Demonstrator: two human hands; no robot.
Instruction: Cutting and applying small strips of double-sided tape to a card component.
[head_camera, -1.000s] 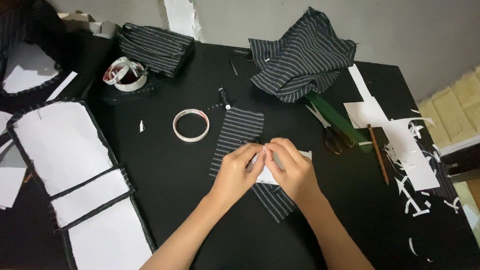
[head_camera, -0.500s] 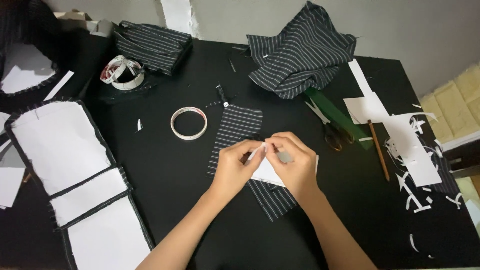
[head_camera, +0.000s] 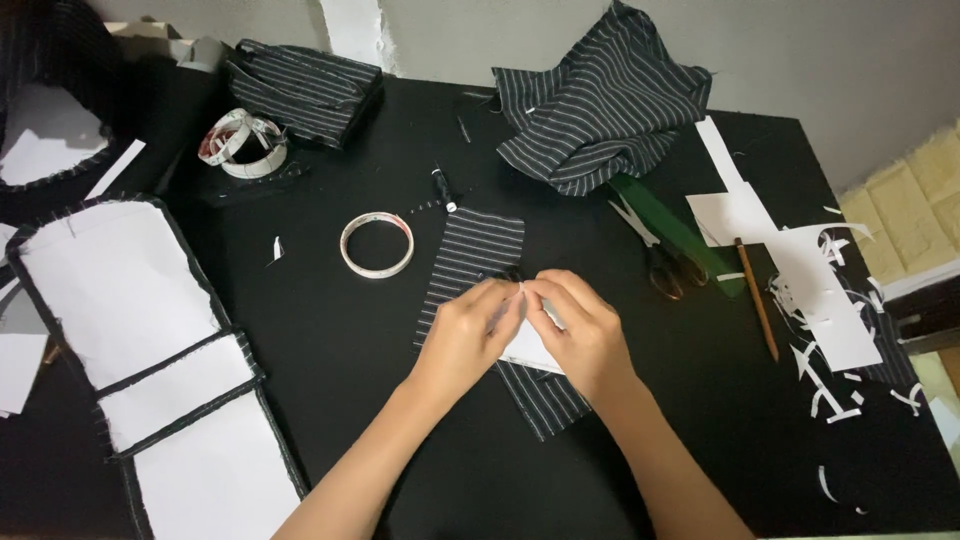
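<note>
Pinching white paper piece (head_camera: 530, 345) over striped fabric strip (head_camera: 470, 265)

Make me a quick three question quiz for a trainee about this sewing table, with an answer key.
1. True or false: the scissors lie left of both hands.
2. What do the left hand and right hand pinch between them? A) tape roll B) white paper piece C) pencil
3. What lies flat under the hands?

Key:
1. False; they lie to the right.
2. B, the white paper piece.
3. The striped fabric strip, on the black table.
</note>
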